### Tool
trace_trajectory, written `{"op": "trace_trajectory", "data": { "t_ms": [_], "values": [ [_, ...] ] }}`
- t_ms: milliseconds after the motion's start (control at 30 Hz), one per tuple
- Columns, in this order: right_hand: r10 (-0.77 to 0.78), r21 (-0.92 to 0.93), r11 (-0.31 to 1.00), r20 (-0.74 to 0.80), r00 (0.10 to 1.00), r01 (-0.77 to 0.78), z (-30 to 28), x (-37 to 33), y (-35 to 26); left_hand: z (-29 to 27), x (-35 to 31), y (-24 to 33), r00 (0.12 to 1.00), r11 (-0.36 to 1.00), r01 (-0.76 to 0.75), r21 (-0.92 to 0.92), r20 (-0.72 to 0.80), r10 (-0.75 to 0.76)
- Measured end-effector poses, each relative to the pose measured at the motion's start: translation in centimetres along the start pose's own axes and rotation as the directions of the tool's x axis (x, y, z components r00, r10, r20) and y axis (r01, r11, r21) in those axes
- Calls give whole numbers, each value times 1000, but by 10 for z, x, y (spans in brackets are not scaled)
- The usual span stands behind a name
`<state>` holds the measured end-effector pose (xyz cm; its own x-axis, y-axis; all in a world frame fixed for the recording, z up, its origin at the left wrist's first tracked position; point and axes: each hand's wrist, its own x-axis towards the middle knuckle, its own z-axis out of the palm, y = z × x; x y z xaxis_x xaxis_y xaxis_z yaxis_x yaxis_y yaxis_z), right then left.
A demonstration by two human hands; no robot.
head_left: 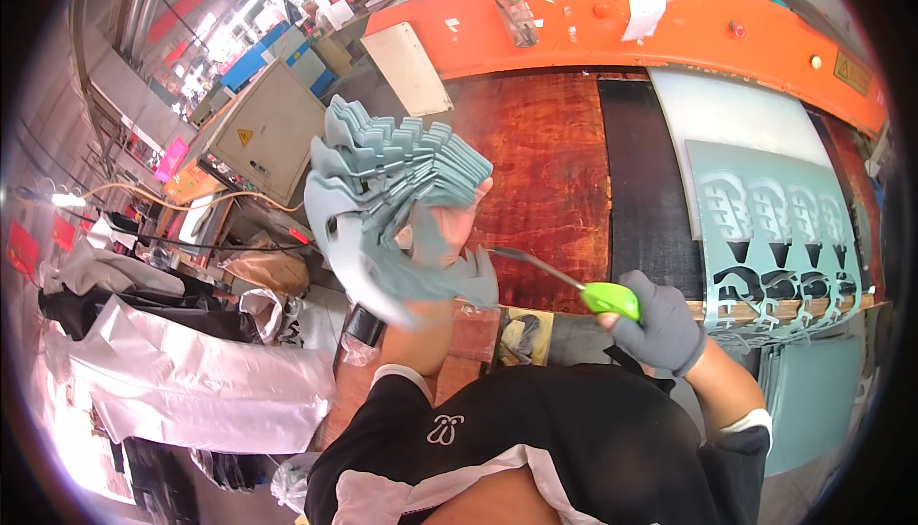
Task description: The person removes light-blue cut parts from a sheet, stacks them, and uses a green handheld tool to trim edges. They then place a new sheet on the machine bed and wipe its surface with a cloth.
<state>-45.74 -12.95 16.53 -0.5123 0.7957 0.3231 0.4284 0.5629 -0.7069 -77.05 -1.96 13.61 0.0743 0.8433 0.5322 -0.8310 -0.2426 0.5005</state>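
My left hand (457,226) is closed round a thick bundle of grey-green cut-out pieces (406,162), curved like shoe-upper parts. The bundle fans out above the wrist, and its lower part is blurred by motion. Most of the left fingers are hidden behind the pieces. In a grey glove, my right hand (658,322) grips the lime-green handle of a screwdriver-like tool (612,301). Its thin metal shaft points left, the dark tip close beside the bundle; whether they touch I cannot tell.
An orange machine beam (574,23) spans the back above a reddish-brown board (535,162). To the right, a grey-green sheet with cut-out openings (760,166) lies over a white board (727,109). More sheets (813,401) hang or stand below. Silvery wrapped material (210,372) lies at left.
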Motion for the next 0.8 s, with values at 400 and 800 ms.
{"op": "trace_trajectory", "data": {
  "t_ms": [400,800],
  "values": [
    [69,120,991,-105,992,-56,0,14,-17,-13,-16,2,971,972,184,-145,178,-157],
    [-144,13,989,189,971,144,5,13,-10,8,-57,46,955,552,216,805,-292,52]
  ]
}}
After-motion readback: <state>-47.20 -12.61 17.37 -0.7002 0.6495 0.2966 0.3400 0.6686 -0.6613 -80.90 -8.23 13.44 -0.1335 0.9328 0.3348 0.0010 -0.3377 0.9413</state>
